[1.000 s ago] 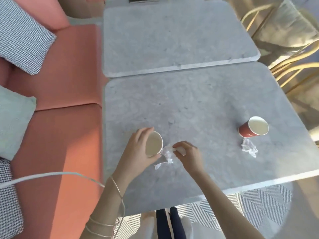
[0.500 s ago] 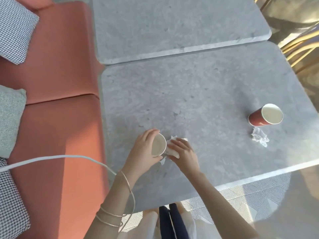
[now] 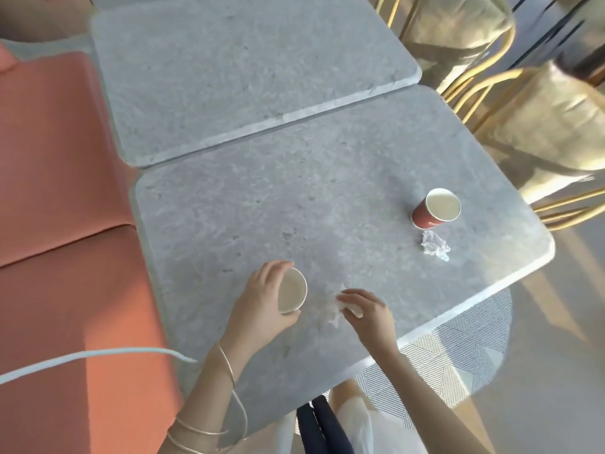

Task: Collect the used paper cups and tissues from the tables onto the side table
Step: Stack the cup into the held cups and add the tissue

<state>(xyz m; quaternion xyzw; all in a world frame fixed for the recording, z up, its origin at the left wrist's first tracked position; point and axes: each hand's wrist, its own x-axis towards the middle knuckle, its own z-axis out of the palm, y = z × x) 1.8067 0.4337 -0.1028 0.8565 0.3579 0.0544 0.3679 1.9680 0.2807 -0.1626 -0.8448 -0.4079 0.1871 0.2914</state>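
The mottled grey stone desk (image 3: 327,191) carries everything. My left grip (image 3: 262,306) wraps a cream-lined paper cup (image 3: 292,294). My right grip (image 3: 370,317) pinches a thin crumpled tissue (image 3: 330,314) just beside it. At two o'clock from my right grip, the nearer one, stands a red cup (image 3: 429,214), with another wrinkled tissue (image 3: 434,245) at its six.

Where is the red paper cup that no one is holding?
In the head view, the red cup sits on the right side of the near grey table, with a crumpled tissue just in front of it.
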